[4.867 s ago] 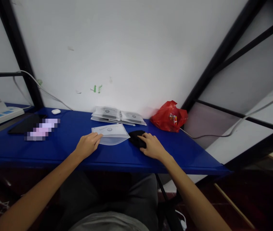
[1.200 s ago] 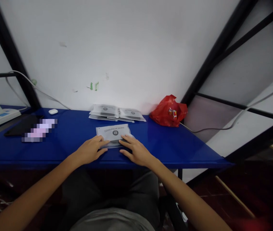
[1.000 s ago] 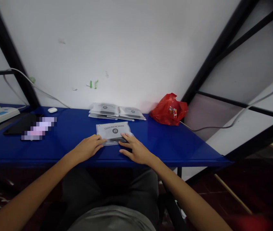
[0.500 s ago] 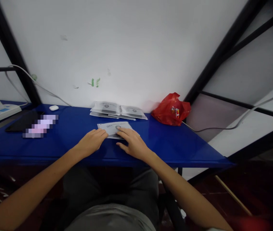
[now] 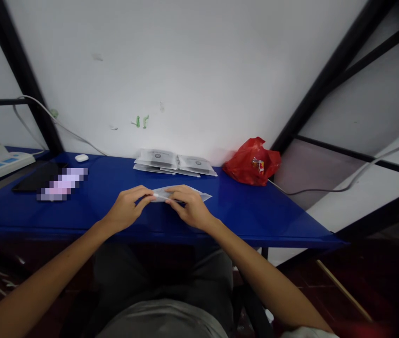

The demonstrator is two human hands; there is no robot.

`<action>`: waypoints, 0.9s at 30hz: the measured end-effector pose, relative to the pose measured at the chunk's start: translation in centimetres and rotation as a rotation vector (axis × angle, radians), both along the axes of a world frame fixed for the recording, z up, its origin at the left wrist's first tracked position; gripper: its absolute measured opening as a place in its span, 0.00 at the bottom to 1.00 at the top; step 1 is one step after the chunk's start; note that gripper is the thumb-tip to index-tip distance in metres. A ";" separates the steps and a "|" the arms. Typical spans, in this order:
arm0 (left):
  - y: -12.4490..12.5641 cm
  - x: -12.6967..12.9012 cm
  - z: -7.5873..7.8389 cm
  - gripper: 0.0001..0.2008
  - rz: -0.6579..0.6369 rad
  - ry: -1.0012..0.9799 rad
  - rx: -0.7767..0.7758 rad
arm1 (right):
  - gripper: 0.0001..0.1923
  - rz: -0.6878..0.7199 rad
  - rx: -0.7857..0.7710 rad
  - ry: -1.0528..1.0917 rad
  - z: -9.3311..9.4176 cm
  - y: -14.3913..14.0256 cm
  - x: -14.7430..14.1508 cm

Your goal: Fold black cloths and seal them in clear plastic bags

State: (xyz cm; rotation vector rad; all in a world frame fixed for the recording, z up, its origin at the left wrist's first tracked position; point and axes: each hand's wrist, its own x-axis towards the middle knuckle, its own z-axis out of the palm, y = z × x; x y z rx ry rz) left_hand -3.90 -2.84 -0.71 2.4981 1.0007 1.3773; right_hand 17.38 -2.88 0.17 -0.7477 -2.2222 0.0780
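A translucent plastic pouch (image 5: 202,193) is between my two hands, just above or on the blue table near its front. My left hand (image 5: 131,204) pinches the pouch's near left edge between thumb and fingers. With thumb and fingers closed on the same near edge, my right hand (image 5: 188,204) covers much of the pouch's middle. Behind it, against the wall, lie two stacks of similar printed pouches, a left stack (image 5: 157,159) and a right stack (image 5: 198,164).
A red plastic bag (image 5: 252,162) sits at the back right. At the left are a white earbud case (image 5: 81,158), a dark tablet-like slab (image 5: 30,180), a blurred-out item (image 5: 62,184) and a white power strip (image 5: 5,166). Black frame bars flank the blue table (image 5: 255,216).
The pouch lay flat with its print showing; now its near edge is raised and pinched in both hands. My right thumb has closed in on the edge.
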 end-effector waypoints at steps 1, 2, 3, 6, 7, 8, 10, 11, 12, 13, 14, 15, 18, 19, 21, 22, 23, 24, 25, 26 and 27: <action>0.0 0.0 0.0 0.10 -0.003 -0.011 0.008 | 0.08 0.001 -0.010 0.012 0.0 0.0 0.0; 0.0 0.1 0.0 0.10 -0.006 -0.019 0.016 | 0.07 0.001 -0.019 0.023 -0.1 0.0 0.0; 0.0 0.1 0.1 0.10 -0.010 -0.024 0.024 | 0.07 0.001 -0.026 0.032 -0.1 0.0 0.0; -0.1 0.3 0.1 0.09 -0.017 -0.025 0.040 | 0.06 -0.002 -0.044 0.033 -0.2 0.1 0.1; -0.1 0.3 0.1 0.09 -0.013 -0.022 0.044 | 0.05 -0.005 -0.048 0.027 -0.2 0.1 0.2; -0.2 0.4 0.1 0.09 -0.005 -0.018 0.047 | 0.04 -0.011 -0.049 0.023 -0.1 0.0 0.2; -0.3 0.6 0.1 0.10 0.015 -0.003 0.056 | 0.07 -0.028 -0.051 0.025 0.3 -0.1 0.1; -0.4 0.7 0.1 0.11 0.024 0.008 0.061 | 0.09 -0.031 -0.053 0.027 0.5 -0.2 0.1; -0.4 0.8 0.1 0.11 0.032 0.020 0.068 | 0.11 -0.028 -0.057 0.029 0.7 -0.4 0.0; -0.5 1.0 0.1 0.12 0.037 0.031 0.074 | 0.11 -0.020 -0.063 0.026 1.0 -0.5 -0.1; -0.6 1.1 0.2 0.12 0.040 0.040 0.082 | 0.10 -0.009 -0.071 0.020 1.2 -0.6 -0.2; -0.6 1.2 0.2 0.12 0.042 0.045 0.089 | 0.08 0.002 -0.079 0.012 1.4 -0.7 -0.2; -0.9 1.5 0.5 0.13 0.029 0.065 0.095 | 0.06 0.017 -0.103 0.003 1.7 -0.7 -0.2; -0.9 1.5 0.6 0.13 0.020 0.076 0.089 | 0.06 0.022 -0.109 0.004 1.7 -0.7 -0.1; -1.1 1.6 0.8 0.13 0.001 0.094 0.075 | 0.05 0.035 -0.123 0.017 1.7 -0.6 0.0; -1.1 1.6 0.8 0.13 -0.006 0.100 0.069 | 0.05 0.043 -0.131 0.024 1.6 -0.6 0.0; -1.2 1.6 0.9 0.12 -0.010 0.104 0.066 | 0.05 0.050 -0.138 0.027 1.6 -0.7 0.1; -1.2 1.7 0.8 0.12 -0.006 0.108 0.065 | 0.05 0.055 -0.144 0.026 1.6 -0.7 0.1; -1.3 1.7 0.8 0.13 0.002 0.114 0.069 | 0.04 0.057 -0.145 0.024 1.7 -0.8 0.0; -1.3 1.7 0.7 0.13 0.013 0.125 0.075 | 0.04 0.058 -0.144 0.019 1.7 -0.9 0.0; -1.3 1.8 0.6 0.13 0.028 0.137 0.090 | 0.04 0.059 -0.140 0.012 1.7 -1.0 -0.1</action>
